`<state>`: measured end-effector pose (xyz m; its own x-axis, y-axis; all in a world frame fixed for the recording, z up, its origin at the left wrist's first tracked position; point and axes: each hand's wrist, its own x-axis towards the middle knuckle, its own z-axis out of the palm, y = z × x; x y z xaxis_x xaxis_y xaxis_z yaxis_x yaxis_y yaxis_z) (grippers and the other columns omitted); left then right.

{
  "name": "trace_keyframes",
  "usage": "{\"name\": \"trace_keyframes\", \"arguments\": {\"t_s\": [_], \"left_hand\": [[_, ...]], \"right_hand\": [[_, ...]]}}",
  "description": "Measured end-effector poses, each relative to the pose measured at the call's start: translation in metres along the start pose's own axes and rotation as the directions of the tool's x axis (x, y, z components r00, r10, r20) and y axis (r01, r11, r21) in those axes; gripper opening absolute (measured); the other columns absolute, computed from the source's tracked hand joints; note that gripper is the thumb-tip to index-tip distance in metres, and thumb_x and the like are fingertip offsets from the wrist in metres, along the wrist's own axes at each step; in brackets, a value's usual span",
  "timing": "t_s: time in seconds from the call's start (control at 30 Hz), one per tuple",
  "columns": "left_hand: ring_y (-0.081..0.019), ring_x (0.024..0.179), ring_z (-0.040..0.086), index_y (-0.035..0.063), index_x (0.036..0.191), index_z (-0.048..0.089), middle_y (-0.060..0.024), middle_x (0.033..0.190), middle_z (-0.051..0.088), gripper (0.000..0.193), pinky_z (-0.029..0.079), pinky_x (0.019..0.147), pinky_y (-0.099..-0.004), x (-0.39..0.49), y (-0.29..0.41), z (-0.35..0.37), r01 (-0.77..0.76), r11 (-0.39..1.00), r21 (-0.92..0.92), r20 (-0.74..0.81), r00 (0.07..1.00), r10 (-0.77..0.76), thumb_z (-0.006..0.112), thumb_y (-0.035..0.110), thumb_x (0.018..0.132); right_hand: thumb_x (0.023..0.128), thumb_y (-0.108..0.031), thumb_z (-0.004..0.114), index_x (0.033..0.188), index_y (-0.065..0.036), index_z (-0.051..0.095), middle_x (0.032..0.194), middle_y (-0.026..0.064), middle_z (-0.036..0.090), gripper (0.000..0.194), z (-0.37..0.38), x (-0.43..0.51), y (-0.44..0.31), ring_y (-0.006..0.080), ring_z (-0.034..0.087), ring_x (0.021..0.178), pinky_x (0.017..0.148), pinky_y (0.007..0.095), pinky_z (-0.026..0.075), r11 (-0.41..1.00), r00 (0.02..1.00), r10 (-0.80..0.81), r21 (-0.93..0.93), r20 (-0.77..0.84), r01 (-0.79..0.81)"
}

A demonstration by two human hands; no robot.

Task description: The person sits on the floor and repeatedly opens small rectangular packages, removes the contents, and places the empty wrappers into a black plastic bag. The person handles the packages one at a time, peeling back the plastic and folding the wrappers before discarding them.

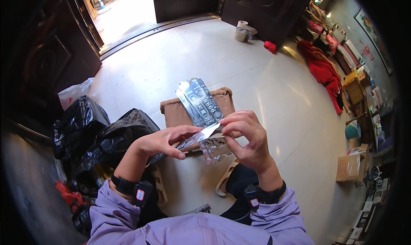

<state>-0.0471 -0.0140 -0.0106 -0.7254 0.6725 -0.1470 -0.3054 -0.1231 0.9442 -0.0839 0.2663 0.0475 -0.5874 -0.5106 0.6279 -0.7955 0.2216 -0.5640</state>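
In front of me my right hand (249,134) pinches the far end of a shiny silver foil-paper sheet (204,133) between thumb and fingers. The sheet is partly bent, and its near end runs down between the thumb and fingers of my left hand (165,143). Beneath both hands is a low stool (175,113) covered in brown cloth. A stack of printed silver foil-paper sheets (205,103) lies across it, bearing writing and coin-like patterns. The stack's near end (214,150) juts past the stool's front edge, looking brownish with ragged or cut shapes.
Black plastic bags (122,136) and a white bag (75,92) stand at the left. Rolls of material (242,31) and a red roll (270,47) lie by the dark door (257,10). Along the right are red cloth (322,71) and a cardboard box (350,168).
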Motion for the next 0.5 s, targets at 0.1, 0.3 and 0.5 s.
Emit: {"name": "trace_keyframes", "arguments": {"t_s": [0.1, 0.3, 0.5], "left_hand": [[-0.0209, 0.142, 0.040, 0.0007, 0.157, 0.034, -0.0106, 0.154, 0.044, 0.102, 0.026, 0.122, -0.0352, -0.002, -0.004, -0.001, -0.008, 1.000, 0.008, 0.055, 0.998, 0.007, 0.090, 0.015, 0.073], [-0.0202, 0.142, 0.039, 0.0017, 0.157, 0.033, -0.0096, 0.154, 0.043, 0.100, 0.026, 0.122, -0.0345, -0.004, -0.009, -0.007, 0.009, 1.000, 0.028, 0.112, 0.994, -0.012, 0.088, 0.010, 0.074], [-0.0206, 0.142, 0.040, -0.0002, 0.156, 0.034, -0.0109, 0.153, 0.045, 0.099, 0.026, 0.122, -0.0351, -0.006, -0.008, -0.007, -0.030, 0.999, -0.019, 0.161, 0.986, 0.033, 0.088, 0.015, 0.075]], "right_hand": [[0.074, 0.006, 0.078, 0.092, -0.007, 0.068, 0.107, 0.0081, 0.073, 0.024, 0.005, -0.002, -0.001, 0.0292, 0.065, 0.106, 0.090, 0.0392, 0.055, 0.998, 0.999, 0.038, 0.043, 0.030, -0.039], [0.075, 0.012, 0.073, 0.095, -0.005, 0.067, 0.108, 0.0087, 0.074, 0.027, 0.010, -0.004, 0.000, 0.0281, 0.066, 0.111, 0.085, 0.0346, 0.058, 1.000, 0.996, -0.015, 0.007, 0.092, 0.015], [0.074, 0.013, 0.075, 0.100, -0.004, 0.067, 0.099, 0.0105, 0.074, 0.033, 0.014, -0.006, -0.003, 0.0280, 0.070, 0.098, 0.080, 0.0346, 0.058, 0.996, 0.996, -0.083, 0.026, 0.013, 0.083]]}}
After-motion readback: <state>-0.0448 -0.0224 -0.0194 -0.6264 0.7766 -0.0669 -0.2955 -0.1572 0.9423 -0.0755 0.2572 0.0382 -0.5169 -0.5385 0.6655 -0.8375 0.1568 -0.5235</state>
